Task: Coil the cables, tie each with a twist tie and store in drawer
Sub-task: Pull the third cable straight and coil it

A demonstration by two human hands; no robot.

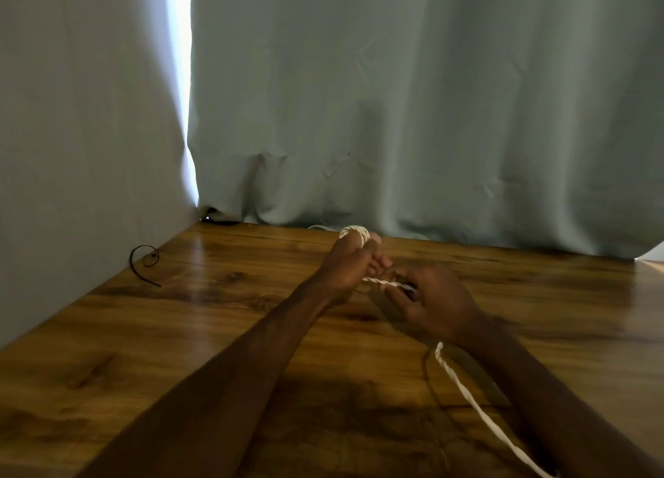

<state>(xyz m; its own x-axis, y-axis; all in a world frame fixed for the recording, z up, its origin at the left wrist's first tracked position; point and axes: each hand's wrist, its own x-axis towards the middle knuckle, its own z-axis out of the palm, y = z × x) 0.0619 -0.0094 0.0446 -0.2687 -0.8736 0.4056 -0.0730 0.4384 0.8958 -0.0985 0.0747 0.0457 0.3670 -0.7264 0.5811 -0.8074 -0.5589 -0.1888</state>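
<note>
Left hand (350, 262) grips white cable (470, 402) coil wound on its fingers above table (179, 334), right hand (431, 298) pinches the feed: keep tension even, lay turns flat, twist tie (145, 260) sits far left.

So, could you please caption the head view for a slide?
Left hand holds white twisted cable coil, right hand pinches its tail, over wooden table; black twist tie nearby.

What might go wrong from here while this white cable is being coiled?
The coil sits near the fingertips of the left hand and may slip off and unravel. The dark twist tie lies far off to the left; with the right hand feeding cable, reaching it could loosen the loops.
</note>
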